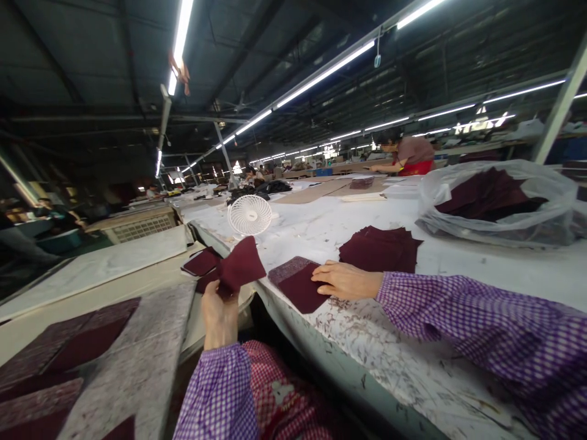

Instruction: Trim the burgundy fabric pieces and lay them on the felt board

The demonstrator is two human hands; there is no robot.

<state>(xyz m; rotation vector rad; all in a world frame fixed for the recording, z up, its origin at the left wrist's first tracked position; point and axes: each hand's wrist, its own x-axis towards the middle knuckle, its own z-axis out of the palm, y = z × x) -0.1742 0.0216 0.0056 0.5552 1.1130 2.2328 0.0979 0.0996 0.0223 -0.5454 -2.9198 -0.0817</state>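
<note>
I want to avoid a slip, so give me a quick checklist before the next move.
1. Left hand gripping raised maroon piece: ok.
2. Right hand touching maroon panel on the white table: ok.
3. Loose maroon stack squared up: not ok, edges fanned.
4. White fan apart from both hands: ok.
5. Only one layer in the left hand: cannot tell.

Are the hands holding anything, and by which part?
The left hand holds maroon fabric by its lower end; the right hand rests on a flat piece.
</note>
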